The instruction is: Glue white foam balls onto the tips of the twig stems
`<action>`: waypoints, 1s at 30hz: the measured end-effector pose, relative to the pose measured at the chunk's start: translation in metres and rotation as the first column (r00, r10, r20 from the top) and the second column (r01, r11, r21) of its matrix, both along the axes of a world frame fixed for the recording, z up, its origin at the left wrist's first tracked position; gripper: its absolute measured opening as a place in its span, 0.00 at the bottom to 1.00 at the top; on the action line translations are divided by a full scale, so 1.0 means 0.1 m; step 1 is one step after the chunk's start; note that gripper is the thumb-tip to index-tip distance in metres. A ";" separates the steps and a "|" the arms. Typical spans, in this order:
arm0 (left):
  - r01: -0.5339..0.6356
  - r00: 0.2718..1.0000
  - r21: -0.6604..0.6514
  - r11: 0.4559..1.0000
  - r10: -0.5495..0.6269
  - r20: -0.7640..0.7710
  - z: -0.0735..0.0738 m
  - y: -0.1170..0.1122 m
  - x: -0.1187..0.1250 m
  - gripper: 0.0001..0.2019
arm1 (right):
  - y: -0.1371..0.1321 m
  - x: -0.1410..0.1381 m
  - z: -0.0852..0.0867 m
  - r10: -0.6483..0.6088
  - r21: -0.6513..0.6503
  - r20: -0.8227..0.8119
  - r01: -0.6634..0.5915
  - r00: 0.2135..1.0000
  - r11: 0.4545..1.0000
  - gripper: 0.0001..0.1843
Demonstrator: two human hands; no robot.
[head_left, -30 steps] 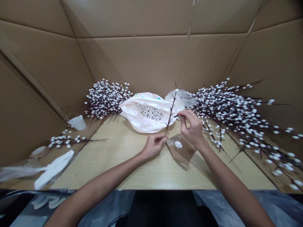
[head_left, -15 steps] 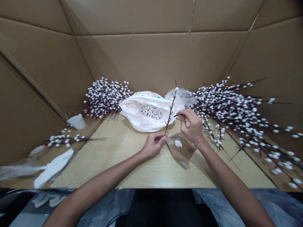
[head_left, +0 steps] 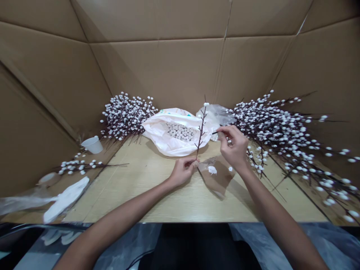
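My left hand (head_left: 184,170) pinches the lower end of a dark brown artificial branch (head_left: 200,131), which stands nearly upright over the table. White berries sit near its tip, while the short side twigs lower down are bare. To the right of the branch, my right hand (head_left: 234,144) is closed on a thin dark stick (head_left: 215,132), its tip pointing left and apart from the branch. Beneath the hands lies a brownish clear plastic sheet (head_left: 218,183) with white blobs (head_left: 212,170) on it. Behind the branch, an open white bag (head_left: 157,140) holds many loose white berries (head_left: 181,132).
Bundles of white-berried branches stand at the back left (head_left: 125,116) and along the right (head_left: 272,127). On the left are a white plastic cup (head_left: 92,145), a berried branch (head_left: 81,165), a tape roll (head_left: 49,180) and a white plastic bag (head_left: 67,198). Cardboard walls (head_left: 157,71) enclose the table.
My right hand has drawn back to the right with the dark stick, away from the branch. A second white berry now shows near the branch tip. The branch has tilted slightly more upright.
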State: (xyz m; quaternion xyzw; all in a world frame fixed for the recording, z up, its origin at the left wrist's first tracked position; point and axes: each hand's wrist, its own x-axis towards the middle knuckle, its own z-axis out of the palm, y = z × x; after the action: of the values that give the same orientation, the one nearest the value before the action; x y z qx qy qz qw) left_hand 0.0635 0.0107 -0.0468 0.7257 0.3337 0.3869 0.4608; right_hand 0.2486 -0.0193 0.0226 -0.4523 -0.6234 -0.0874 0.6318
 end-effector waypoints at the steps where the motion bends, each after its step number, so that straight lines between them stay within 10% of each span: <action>1: -0.006 1.000 -0.005 1.000 0.006 0.001 0.00 0.00 0.00 0.12 | 0.00 0.00 0.00 0.031 -0.020 -0.088 -0.033 0.996 0.999 0.05; 7: -0.020 1.000 -0.015 1.000 0.020 0.001 -0.02 0.01 0.01 0.11 | -0.21 0.01 -0.10 0.135 -0.133 -0.361 -0.194 0.923 0.972 0.05; 16: 0.029 0.998 -0.045 0.999 -0.026 0.059 -0.02 0.03 0.02 0.11 | -0.72 0.55 -0.58 -0.127 -0.477 -0.148 0.041 0.981 0.878 0.10; 30: 0.025 0.995 -0.032 0.999 -0.022 0.101 0.00 0.01 0.01 0.11 | -0.83 0.59 -0.91 -0.164 -0.607 -0.056 0.097 0.985 0.789 0.14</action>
State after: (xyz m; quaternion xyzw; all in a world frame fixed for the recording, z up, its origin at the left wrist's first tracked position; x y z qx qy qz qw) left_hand 0.0647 0.0116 -0.0470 0.7013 0.3080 0.4119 0.4936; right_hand 0.3071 -0.1019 -0.0686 -0.6753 -0.5518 0.0957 0.4798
